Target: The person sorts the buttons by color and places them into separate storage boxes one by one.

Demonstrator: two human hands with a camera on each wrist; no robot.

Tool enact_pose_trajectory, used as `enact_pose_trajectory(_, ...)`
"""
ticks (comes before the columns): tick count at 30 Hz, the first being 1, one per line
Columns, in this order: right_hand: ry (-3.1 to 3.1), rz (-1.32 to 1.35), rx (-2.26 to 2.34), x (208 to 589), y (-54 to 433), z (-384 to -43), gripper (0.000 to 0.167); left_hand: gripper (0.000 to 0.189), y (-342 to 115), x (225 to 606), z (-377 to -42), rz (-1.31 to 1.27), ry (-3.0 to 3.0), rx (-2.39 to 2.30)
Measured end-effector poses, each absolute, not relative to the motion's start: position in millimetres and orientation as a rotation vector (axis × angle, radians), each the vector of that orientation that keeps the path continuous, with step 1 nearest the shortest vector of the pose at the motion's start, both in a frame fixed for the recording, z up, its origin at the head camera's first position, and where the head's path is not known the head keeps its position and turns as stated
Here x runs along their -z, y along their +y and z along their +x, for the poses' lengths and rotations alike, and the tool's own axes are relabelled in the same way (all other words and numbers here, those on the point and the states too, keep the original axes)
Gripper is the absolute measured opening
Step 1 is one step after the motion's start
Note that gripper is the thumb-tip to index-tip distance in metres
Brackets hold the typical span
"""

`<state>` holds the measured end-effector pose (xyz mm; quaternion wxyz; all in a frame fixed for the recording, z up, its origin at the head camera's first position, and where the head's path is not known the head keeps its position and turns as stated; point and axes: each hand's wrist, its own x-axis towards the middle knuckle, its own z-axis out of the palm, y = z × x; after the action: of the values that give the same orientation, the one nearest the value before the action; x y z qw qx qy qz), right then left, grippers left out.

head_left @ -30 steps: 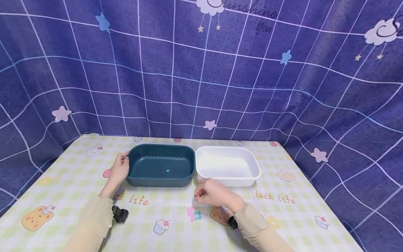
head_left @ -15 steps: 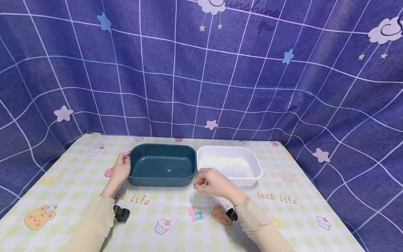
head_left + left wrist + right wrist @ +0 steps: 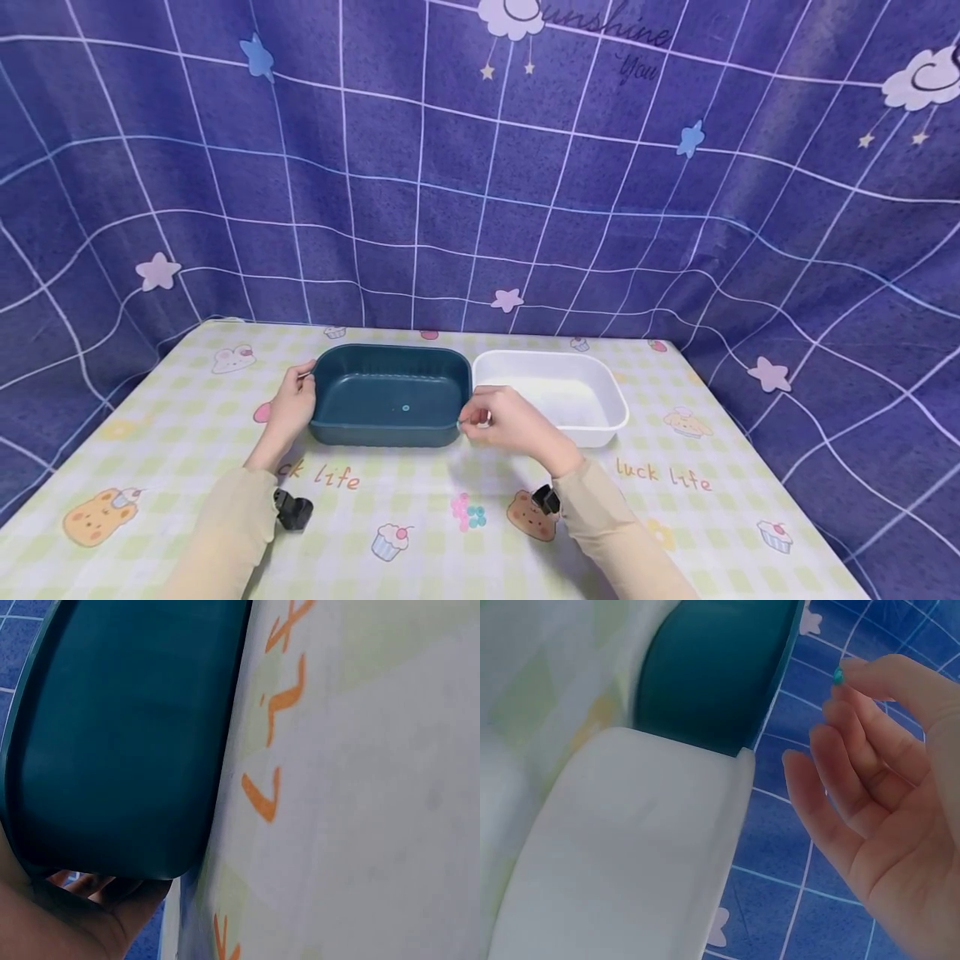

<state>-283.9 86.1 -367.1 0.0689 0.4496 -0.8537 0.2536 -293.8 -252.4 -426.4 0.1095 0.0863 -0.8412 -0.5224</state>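
At the left end of a dark green-blue plastic tray (image 3: pixel 390 435), my left hand (image 3: pixel 294 402) grips the rim. The left wrist view shows this hand's fingers (image 3: pixel 139 904) against the tray's outer end wall. My right hand (image 3: pixel 504 421) is raised by the same tray's front right corner, overlapping the white tray (image 3: pixel 581 436) in the head view. Between thumb and forefinger it pinches a small teal bead (image 3: pixel 838 676); the other fingers are loosely bent. Another teal bead (image 3: pixel 406 408) lies on the dark tray's floor.
Several pink beads (image 3: pixel 459 503) and teal beads (image 3: pixel 476 517) lie in a small cluster on the checked tablecloth (image 3: pixel 330 533), nearer me. Both trays stand side by side toward the back. A blue grid-patterned curtain (image 3: pixel 450 208) hangs behind the table.
My right hand has lifted from near the bead cluster and moved away from me, up to the dark tray's front right corner. My left hand has stayed at the tray's left end.
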Motion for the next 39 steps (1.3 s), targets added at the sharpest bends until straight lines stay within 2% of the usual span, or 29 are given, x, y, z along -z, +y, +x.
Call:
enact_pose_trajectory(18,-2.533,1.349,-0.799,355.6,67.2,-304.8,0.005,0.047,-253.3,427.5,-292.7,0.254,-2.472,1.55)
enact_pose_trajectory(39,-2.66,1.293,-0.77,362.6,41.0,-333.0,0.007,0.045,-251.9,425.6,-291.9,0.261,-2.454,1.567)
